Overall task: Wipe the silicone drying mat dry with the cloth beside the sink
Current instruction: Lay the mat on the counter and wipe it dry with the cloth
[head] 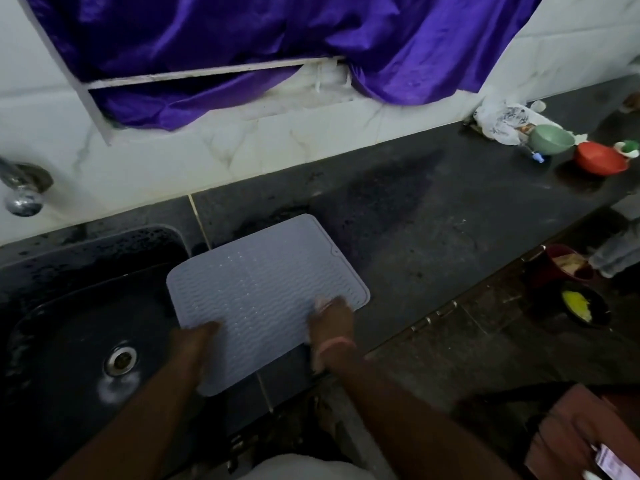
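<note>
Your dark counter (433, 216) runs from the sink out to your right along a pale tiled wall (242, 147), and a purple cloth (242, 36) hangs over the wall above it. The black sink (69, 306) fills the lower left, wet with droplets, its metal drain (121, 360) near the middle of the basin and a metal tap (22, 192) sticking out of the wall above it. The grey mat (263, 292) lies tilted on the counter just beside the sink, its left corner reaching over the sink's rim. You have both hands on its near end. Your left hand (194, 344) grips the near left edge, with the thumb on top of the ribbed surface and the fingers hidden underneath. Your right hand (329, 320) holds the near right edge, fingers curled over the surface close to the corner; motion blur keeps you from seeing the grip in detail. Far to your right a crumpled plastic bag (502, 121) sits on the counter against the wall, with a green bowl (550, 138) just beside it and a red bowl (601, 157) next to that. A dark red cup (557, 265) stands lower on the right.
</note>
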`<state>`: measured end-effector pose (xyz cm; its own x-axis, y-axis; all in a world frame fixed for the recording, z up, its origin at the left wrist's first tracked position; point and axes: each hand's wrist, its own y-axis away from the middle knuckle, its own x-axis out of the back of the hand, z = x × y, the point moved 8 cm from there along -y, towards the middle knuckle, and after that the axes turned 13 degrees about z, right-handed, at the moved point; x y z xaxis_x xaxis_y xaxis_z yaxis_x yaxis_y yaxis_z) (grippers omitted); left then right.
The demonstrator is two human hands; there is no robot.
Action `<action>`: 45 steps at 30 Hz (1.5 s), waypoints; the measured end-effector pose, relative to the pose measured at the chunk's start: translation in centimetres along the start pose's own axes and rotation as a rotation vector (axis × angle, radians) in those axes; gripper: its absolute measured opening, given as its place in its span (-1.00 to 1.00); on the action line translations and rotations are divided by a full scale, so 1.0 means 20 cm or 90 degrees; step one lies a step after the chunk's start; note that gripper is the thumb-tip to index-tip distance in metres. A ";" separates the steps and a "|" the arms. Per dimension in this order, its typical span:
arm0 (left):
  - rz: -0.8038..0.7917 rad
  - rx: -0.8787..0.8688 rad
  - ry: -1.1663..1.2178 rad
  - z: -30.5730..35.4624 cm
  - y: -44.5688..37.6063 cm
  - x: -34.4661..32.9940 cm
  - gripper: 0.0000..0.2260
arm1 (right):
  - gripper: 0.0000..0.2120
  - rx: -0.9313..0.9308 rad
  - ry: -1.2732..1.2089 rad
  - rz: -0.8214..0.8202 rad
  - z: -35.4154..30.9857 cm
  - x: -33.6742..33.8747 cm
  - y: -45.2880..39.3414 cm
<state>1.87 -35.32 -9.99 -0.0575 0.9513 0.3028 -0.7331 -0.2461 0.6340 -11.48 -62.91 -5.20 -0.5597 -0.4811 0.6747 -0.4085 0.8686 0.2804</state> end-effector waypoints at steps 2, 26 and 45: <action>0.004 0.011 0.002 -0.02 -0.03 -0.04 -0.38 | -0.72 -0.030 -0.065 -0.143 0.00 -0.20 0.21; -0.045 -0.389 -0.738 0.41 0.11 -0.80 0.15 | -0.69 0.606 0.395 -0.171 -0.69 -0.26 -0.88; -0.053 -0.390 -0.836 0.40 0.05 -0.92 0.32 | -0.81 0.404 0.343 -0.285 -0.23 0.08 -0.75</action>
<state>7.54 -54.62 -9.22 0.4026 0.0231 0.9151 -0.8914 0.2374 0.3861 -2.85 -76.08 -5.18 0.0888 -0.4968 0.8633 -0.9095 0.3129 0.2736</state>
